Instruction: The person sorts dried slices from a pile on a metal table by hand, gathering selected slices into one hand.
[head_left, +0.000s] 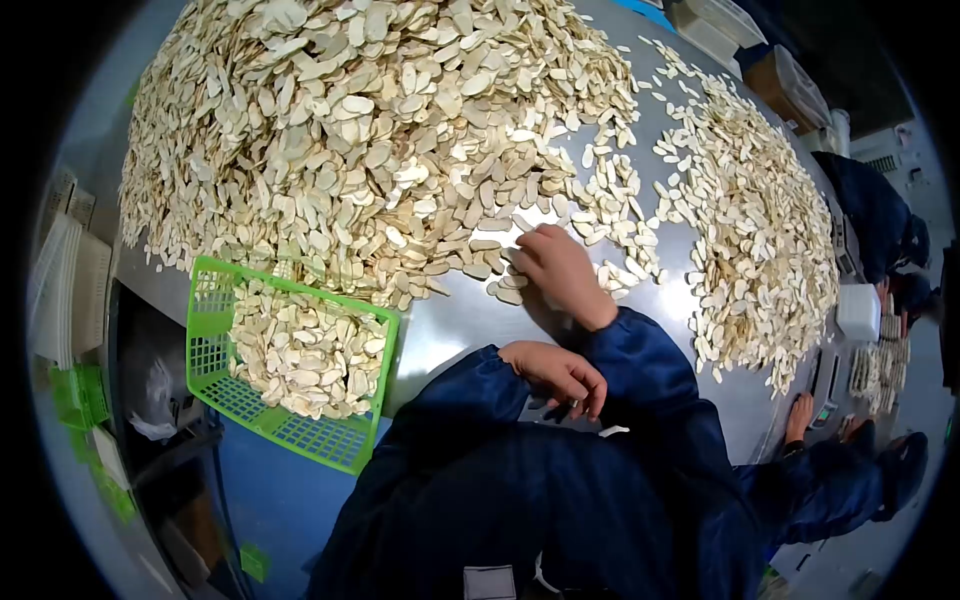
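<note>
My right hand (568, 275) reaches to the near edge of a large heap of pale dried slices (380, 130). Its fingers are bent down over a few loose slices; what lies under the fingertips is hidden. My left hand (560, 375) is held close to my body, below the right one, with its fingers curled inward. Something small and pale may show at its fingertips, too small to name. To the left, a green plastic basket (196, 340) lies tilted at the table edge, partly filled with slices (305, 350).
A second, smaller heap of slices (760, 230) spreads along the right of the metal table (450, 340). At far right are a co-worker's hand (800, 418), a scale (826, 390) and a white container (858, 312). Stacked white trays (70, 290) stand at left.
</note>
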